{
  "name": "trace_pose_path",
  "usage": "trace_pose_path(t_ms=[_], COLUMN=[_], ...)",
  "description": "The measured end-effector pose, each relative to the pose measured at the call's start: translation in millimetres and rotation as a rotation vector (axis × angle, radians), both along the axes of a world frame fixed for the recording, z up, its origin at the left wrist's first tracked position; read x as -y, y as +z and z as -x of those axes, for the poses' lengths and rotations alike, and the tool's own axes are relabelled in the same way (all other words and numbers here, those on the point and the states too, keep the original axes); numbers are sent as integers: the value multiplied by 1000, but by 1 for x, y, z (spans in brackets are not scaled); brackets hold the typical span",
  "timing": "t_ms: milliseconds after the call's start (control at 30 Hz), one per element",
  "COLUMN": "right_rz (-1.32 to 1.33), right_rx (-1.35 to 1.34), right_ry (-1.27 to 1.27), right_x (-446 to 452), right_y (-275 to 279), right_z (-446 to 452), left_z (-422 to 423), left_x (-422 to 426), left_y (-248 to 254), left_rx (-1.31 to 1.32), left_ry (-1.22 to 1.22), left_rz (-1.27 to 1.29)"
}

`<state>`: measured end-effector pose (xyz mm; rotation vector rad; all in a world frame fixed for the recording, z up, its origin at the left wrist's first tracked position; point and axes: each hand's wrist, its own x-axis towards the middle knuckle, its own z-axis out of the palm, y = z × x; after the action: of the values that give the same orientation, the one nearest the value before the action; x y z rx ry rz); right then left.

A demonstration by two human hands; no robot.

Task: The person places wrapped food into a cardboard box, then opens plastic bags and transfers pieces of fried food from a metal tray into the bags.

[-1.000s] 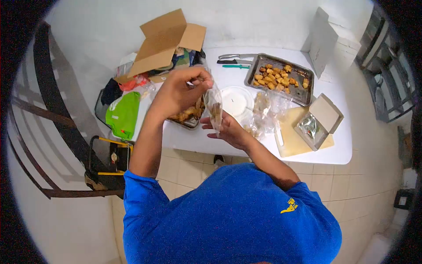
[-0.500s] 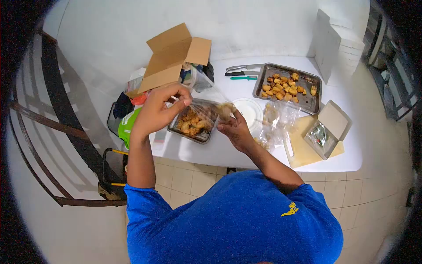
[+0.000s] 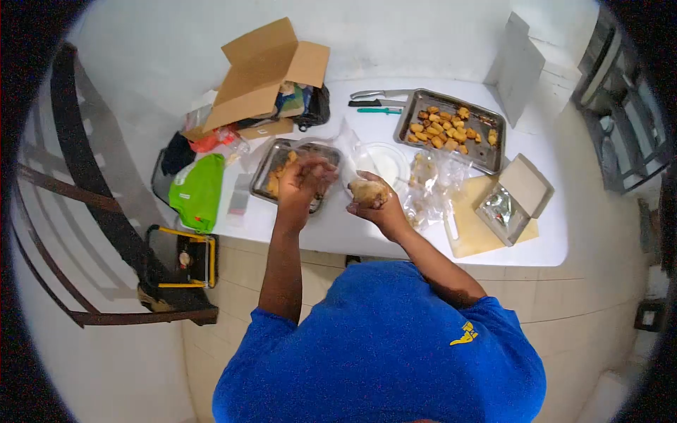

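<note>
My right hand [image 3: 384, 211] is wrapped round a clear plastic bag with browned food [image 3: 369, 194] bunched in its lower part. The bag's loose clear end [image 3: 345, 151] stands up to the left of that food. My left hand [image 3: 307, 182] is over the smaller metal tray [image 3: 264, 156] of fried pieces [image 3: 273, 182], near the bag. Its fingers are blurred, and whether they touch the plastic is unclear. A white round plate [image 3: 397, 156] lies just behind my right hand.
More filled clear bags [image 3: 434, 185] lie right of the plate. Beyond are a large tray [image 3: 499, 151] of browned cubes, knives [image 3: 381, 103], a cutting board [image 3: 465, 240] under an open small box [image 3: 525, 185]. At left are a cardboard box [image 3: 261, 67] and green bag [image 3: 199, 190].
My left hand has come down and over the smaller tray, away from its raised pinch on the plastic. My right hand now cups the bag's food, which has gathered into a rounded lump.
</note>
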<state>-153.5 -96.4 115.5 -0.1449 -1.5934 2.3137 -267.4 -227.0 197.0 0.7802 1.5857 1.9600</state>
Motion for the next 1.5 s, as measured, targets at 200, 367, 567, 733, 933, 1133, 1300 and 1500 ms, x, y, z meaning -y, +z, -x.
trace_pose_path(t_ms=[200, 367, 567, 733, 933, 1133, 1300, 1500], right_rz=[94, -110, -289, -149, -118, -160, -164, -302], right_rx=[-254, -147, -76, 76, 247, 350, 317, 367], right_ry=[191, 76, -11, 204, 311, 257, 228, 178], right_x=[-27, -42, -37, -21, -3, 0, -8, -12], right_y=[-17, 13, 19, -40, -145, -168, -159, -157], right_z=[-24, -5, 9, 18, 45, 67, 74, 79], left_z=[-18, -31, -29, -24, -5, 22, 38, 51], left_x=[-6, -4, 13, 49, 76, 67, 64, 71], left_y=[-4, -12, -39, -110, -223, -240, -238, -250], left_rx=[-15, -21, 3, 192, 407, 440, 376, 392], left_ry=[133, 162, 259, 279, 287, 386, 285, 182], left_rz=[-68, 1, 24, 103, 174, 227, 245, 160])
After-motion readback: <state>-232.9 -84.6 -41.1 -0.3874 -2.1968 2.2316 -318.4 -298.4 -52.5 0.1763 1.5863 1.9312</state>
